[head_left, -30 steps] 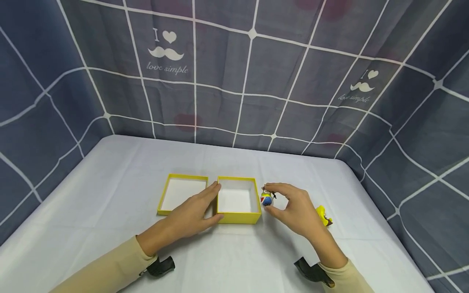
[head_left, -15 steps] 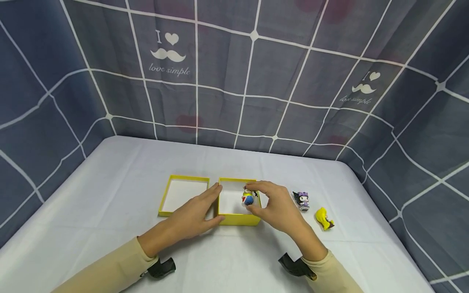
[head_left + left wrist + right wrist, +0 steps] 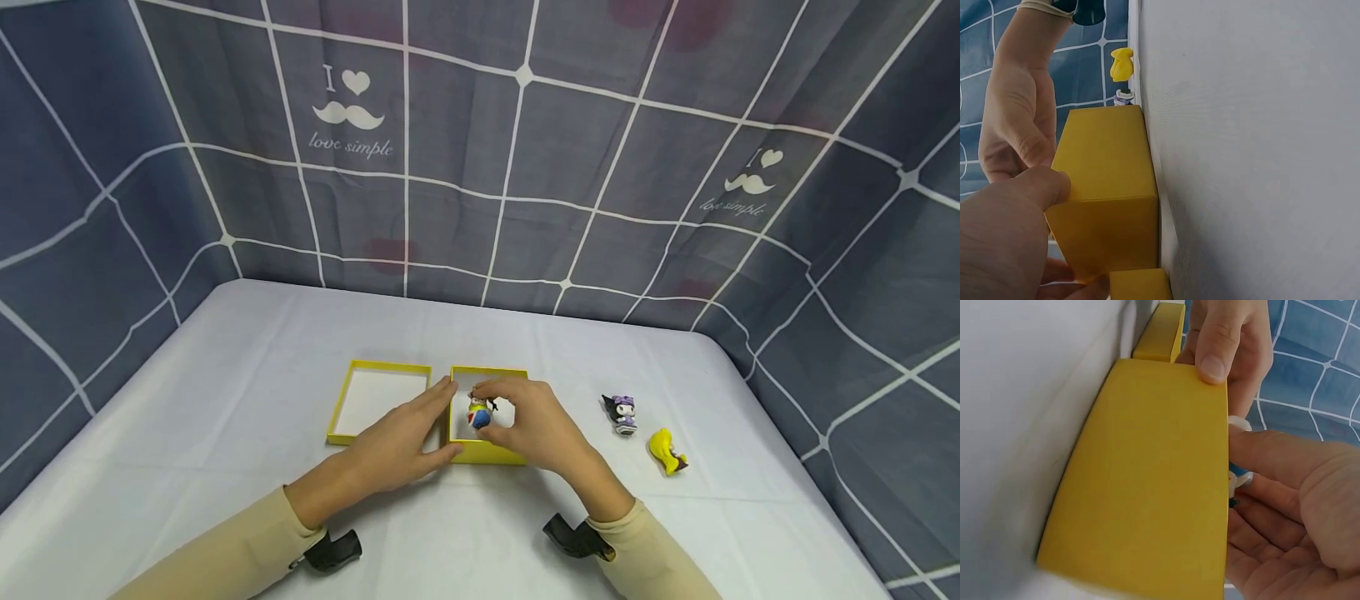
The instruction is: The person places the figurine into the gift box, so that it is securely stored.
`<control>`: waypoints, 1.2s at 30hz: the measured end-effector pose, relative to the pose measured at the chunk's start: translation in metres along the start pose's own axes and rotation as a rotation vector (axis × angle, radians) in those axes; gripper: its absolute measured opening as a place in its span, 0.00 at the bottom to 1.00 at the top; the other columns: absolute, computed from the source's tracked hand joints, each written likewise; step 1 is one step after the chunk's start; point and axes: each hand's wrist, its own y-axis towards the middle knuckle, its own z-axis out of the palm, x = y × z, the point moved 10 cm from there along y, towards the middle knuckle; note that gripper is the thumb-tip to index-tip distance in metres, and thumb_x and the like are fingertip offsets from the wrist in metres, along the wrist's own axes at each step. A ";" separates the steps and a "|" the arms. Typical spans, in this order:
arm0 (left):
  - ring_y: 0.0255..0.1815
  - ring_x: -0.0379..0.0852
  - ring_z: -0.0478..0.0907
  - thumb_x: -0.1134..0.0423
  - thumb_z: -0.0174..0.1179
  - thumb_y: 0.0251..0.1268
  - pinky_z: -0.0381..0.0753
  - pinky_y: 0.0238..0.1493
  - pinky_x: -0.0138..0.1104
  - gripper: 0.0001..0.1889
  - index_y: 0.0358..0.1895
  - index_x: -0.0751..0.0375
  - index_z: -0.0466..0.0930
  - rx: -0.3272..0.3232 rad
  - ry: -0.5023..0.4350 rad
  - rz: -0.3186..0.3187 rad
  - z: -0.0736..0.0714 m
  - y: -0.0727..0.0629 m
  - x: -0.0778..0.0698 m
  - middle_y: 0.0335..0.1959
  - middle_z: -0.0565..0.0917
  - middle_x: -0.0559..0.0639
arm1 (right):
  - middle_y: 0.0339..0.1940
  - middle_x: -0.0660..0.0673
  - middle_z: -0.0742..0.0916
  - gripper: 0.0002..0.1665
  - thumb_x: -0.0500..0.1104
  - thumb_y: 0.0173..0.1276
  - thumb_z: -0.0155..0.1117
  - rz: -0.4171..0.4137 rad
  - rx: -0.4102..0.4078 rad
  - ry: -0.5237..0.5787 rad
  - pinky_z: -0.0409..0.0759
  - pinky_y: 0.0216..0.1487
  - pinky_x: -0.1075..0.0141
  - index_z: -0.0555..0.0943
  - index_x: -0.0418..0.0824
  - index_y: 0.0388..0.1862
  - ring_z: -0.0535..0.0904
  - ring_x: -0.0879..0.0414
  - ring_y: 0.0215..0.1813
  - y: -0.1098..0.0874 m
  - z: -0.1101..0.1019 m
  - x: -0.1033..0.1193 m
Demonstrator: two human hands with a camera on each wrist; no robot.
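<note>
In the head view, my right hand (image 3: 540,427) pinches a small Minion figurine (image 3: 478,414), yellow, blue and red, between thumb and fingers over the open top of a yellow box (image 3: 489,452). The box's inside is white. My left hand (image 3: 390,437) holds the box at its left side, fingers along the left wall. In the right wrist view, its thumb (image 3: 1215,362) presses the front face by the corner. Only bits of the figurine (image 3: 1240,469) show there, past the box edge and behind my right thumb.
Left of the box lies its shallow yellow lid (image 3: 378,400), white inside facing up, partly behind my left hand. To the right, a black, white and purple figurine (image 3: 622,415) stands near a yellow figurine (image 3: 666,452). A grid-patterned curtain (image 3: 465,150) surrounds the white-covered table (image 3: 420,325).
My right hand has carried the Minion figurine left, from beside the box to over its opening. The black and purple figurine has come into sight. My left hand stays at the box.
</note>
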 end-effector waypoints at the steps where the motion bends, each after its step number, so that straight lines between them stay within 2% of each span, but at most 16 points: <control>1: 0.73 0.49 0.58 0.43 0.59 0.66 0.65 0.68 0.43 0.43 0.76 0.66 0.55 0.000 0.001 -0.002 0.000 0.000 0.000 0.76 0.57 0.58 | 0.48 0.55 0.87 0.25 0.41 0.51 0.79 0.003 0.012 0.002 0.78 0.57 0.62 0.85 0.44 0.50 0.80 0.61 0.54 0.002 0.002 0.000; 15: 0.73 0.49 0.57 0.44 0.60 0.66 0.64 0.68 0.43 0.43 0.76 0.66 0.54 0.005 -0.002 -0.005 0.001 -0.001 0.000 0.76 0.56 0.58 | 0.42 0.54 0.87 0.22 0.40 0.51 0.80 0.041 0.176 0.032 0.80 0.51 0.58 0.86 0.44 0.47 0.81 0.58 0.46 0.020 0.029 -0.010; 28: 0.73 0.49 0.57 0.45 0.61 0.66 0.65 0.68 0.43 0.43 0.75 0.68 0.55 -0.006 0.002 0.007 0.000 -0.001 0.000 0.76 0.56 0.59 | 0.36 0.55 0.88 0.17 0.35 0.50 0.79 0.010 0.296 -0.063 0.80 0.43 0.68 0.88 0.44 0.41 0.82 0.59 0.41 0.028 0.047 -0.011; 36: 0.73 0.50 0.59 0.44 0.60 0.66 0.66 0.67 0.43 0.43 0.75 0.67 0.55 -0.005 0.001 0.002 0.001 -0.002 0.000 0.76 0.56 0.58 | 0.37 0.56 0.87 0.17 0.34 0.50 0.79 0.008 0.366 -0.053 0.80 0.43 0.72 0.87 0.44 0.40 0.82 0.61 0.40 0.031 0.055 -0.012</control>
